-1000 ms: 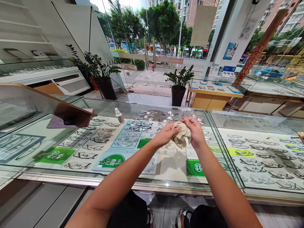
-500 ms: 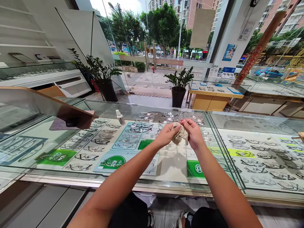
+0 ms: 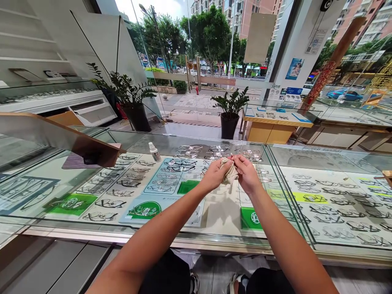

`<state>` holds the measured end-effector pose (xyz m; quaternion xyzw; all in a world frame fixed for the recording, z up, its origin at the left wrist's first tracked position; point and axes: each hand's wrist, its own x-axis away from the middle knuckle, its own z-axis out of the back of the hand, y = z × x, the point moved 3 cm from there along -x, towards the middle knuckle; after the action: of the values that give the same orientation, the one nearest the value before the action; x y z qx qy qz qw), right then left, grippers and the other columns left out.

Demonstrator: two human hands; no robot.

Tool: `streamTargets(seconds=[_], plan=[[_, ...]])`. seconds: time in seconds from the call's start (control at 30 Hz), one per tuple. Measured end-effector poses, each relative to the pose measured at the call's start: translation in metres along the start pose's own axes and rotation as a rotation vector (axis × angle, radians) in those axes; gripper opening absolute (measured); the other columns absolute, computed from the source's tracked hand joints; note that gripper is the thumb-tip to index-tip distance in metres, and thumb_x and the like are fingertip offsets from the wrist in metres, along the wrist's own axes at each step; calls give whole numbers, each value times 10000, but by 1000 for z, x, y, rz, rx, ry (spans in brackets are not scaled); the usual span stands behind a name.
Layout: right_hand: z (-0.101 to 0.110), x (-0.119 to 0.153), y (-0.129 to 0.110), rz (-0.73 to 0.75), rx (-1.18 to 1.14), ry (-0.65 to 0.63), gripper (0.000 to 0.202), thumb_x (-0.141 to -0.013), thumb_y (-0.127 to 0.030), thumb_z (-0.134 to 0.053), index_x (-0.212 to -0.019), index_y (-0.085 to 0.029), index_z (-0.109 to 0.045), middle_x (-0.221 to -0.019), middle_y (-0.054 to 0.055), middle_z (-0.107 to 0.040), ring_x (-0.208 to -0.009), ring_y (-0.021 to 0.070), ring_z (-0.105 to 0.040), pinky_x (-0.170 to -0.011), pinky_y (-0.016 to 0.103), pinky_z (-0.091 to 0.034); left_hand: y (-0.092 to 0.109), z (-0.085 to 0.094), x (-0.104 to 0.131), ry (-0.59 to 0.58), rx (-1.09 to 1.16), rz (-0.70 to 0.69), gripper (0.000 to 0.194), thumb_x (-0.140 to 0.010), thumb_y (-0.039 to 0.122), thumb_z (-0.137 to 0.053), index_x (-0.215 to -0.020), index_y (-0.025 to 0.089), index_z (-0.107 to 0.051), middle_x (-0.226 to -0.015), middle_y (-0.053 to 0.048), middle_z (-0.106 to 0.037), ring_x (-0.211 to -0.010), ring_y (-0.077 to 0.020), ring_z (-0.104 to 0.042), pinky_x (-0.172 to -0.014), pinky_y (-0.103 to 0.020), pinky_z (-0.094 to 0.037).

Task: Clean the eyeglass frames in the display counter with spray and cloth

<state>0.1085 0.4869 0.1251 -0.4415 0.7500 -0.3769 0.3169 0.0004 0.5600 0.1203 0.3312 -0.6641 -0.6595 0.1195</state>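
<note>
Above the glass counter, my left hand is closed on a crumpled beige cloth. The thumb presses along the cloth's upper side. My right hand meets it from the right, its thumb and fingers pinched together at the cloth's edge. A small, thin dark piece shows by those fingertips, mostly hidden by the cloth and fingers, so its kind is unclear. A white spray bottle stands upright on the counter, to the left of and beyond both hands.
Under the glass top lie rows of eyeglasses and green cards. A wooden-edged panel juts in from the left above a striped mat. Potted plants stand beyond the counter.
The cloth has been gathered closer between the hands and hangs less loosely. My right hand has shifted slightly left and down, nearer my left hand. The bottle has stayed put.
</note>
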Motion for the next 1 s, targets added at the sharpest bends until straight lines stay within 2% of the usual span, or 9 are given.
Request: streamTargets(seconds=[0.07,0.13,0.3,0.4,0.57,0.7,0.77,0.87,1.0], plan=[[1,-1,-1,-2,-14,2,323,-739,-495,-927,-837,-238,-757,-933,20,-763,-754,156,-642,-692,273,-537,0,1,0,-16,-18,4,554,-934,686,-646,-891,134,-637,-757,-6,-574,-679,-114,-472,-657,-249,-402],[3,-2,-1,1,-31,17,322,-737,-487,-928,-836,-233,-758,-922,18,-762,-758,155,-646,-700,271,-542,0,1,0,-40,-25,-7,555,-946,686,-630,-904,133,-642,-781,-13,-589,-711,-124,-497,-689,-257,-425],[7,-5,-1,2,-50,68,322,-710,-468,-944,-813,-228,-757,-895,6,-756,-770,144,-650,-711,249,-543,-1,-3,4,-90,-6,17,626,-857,623,-782,-1240,145,-656,-999,-57,-687,-890,-173,-605,-819,-283,-482],[5,-3,0,-6,-27,34,321,-736,-490,-931,-839,-233,-769,-935,19,-776,-791,149,-664,-707,249,-542,-2,-4,4,-46,9,35,680,-814,580,-843,-1303,153,-641,-1035,-62,-703,-900,-170,-619,-822,-279,-487],[2,-1,-1,-16,30,-7,326,-740,-509,-916,-872,-236,-794,-983,44,-800,-756,161,-670,-716,288,-559,-1,0,0,41,19,9,580,-880,664,-740,-1105,130,-706,-845,-26,-660,-748,-136,-568,-705,-257,-456],[4,-3,-2,-3,16,12,306,-739,-489,-920,-865,-237,-800,-959,41,-801,-811,172,-691,-783,293,-567,0,4,0,22,-23,-13,566,-916,700,-672,-892,135,-684,-742,-5,-596,-663,-115,-501,-642,-248,-413],[6,-4,-3,3,14,35,317,-733,-496,-925,-859,-236,-795,-947,36,-797,-802,173,-687,-771,299,-563,1,4,0,-33,-31,-12,546,-918,677,-687,-950,132,-701,-785,-20,-624,-708,-129,-534,-679,-254,-438],[7,-4,-6,15,28,50,350,-722,-523,-930,-855,-233,-786,-942,30,-789,-788,172,-675,-735,301,-552,3,3,1,-122,-30,-5,567,-861,587,-800,-1200,143,-706,-967,-59,-698,-859,-168,-607,-791,-275,-484],[2,-1,-8,-3,45,-8,339,-733,-515,-925,-862,-229,-796,-977,33,-790,-794,165,-674,-734,293,-552,4,3,0,-56,-7,-18,625,-805,573,-856,-1234,144,-707,-980,-64,-708,-860,-170,-609,-790,-272,-481]])
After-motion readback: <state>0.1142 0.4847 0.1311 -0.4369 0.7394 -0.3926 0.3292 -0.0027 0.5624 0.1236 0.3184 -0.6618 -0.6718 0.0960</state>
